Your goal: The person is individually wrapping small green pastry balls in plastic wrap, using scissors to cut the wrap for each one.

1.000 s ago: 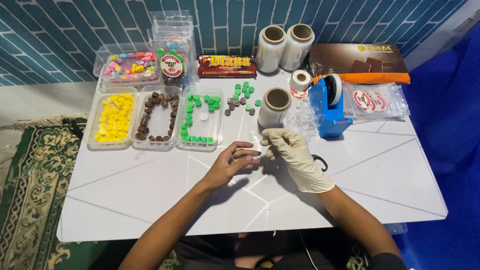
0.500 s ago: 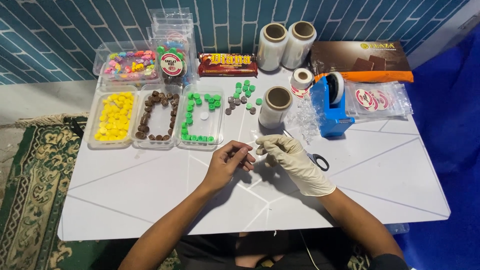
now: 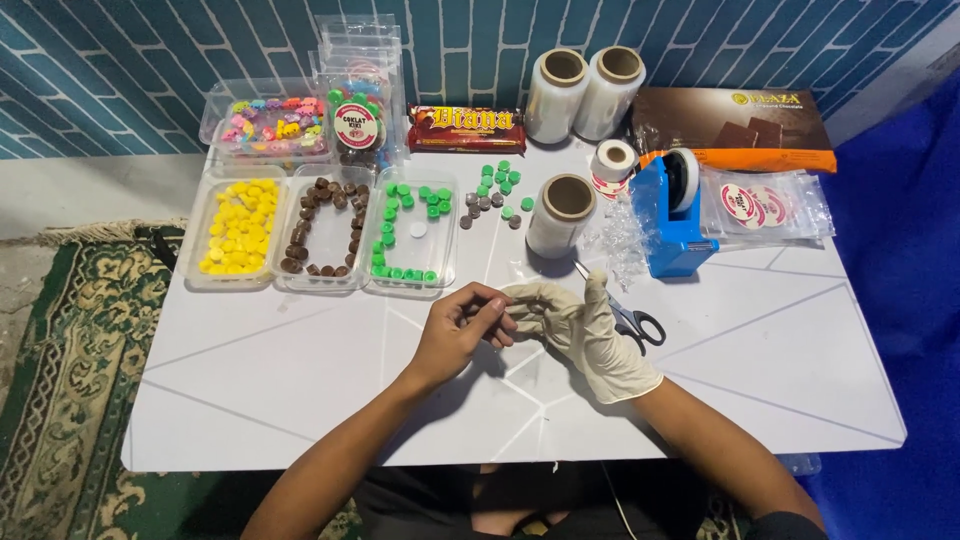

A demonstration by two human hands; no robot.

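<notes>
My right hand [image 3: 605, 340] wears a cream latex glove and sits at the middle of the white table [image 3: 250, 370]. A second, loose cream glove [image 3: 528, 298] is bunched between my two hands. My bare left hand [image 3: 458, 335] pinches the loose glove's left end with its fingertips. My gloved right hand holds the other end, index finger pointing up. Black-handled scissors [image 3: 628, 320] lie just behind my right hand, partly hidden by it.
Three clear trays hold yellow candies [image 3: 238, 230], brown chocolates [image 3: 322, 232] and green pieces [image 3: 410, 235]. Loose green and brown pieces [image 3: 495, 192], film rolls [image 3: 560, 212], a blue tape dispenser [image 3: 672, 220], a sticker bag [image 3: 765, 205] and boxes stand behind. A patterned rug [image 3: 60, 350] lies to the left.
Both hands have drifted slightly toward me and lower on the table. The loose glove now shows more clearly, held between them.
</notes>
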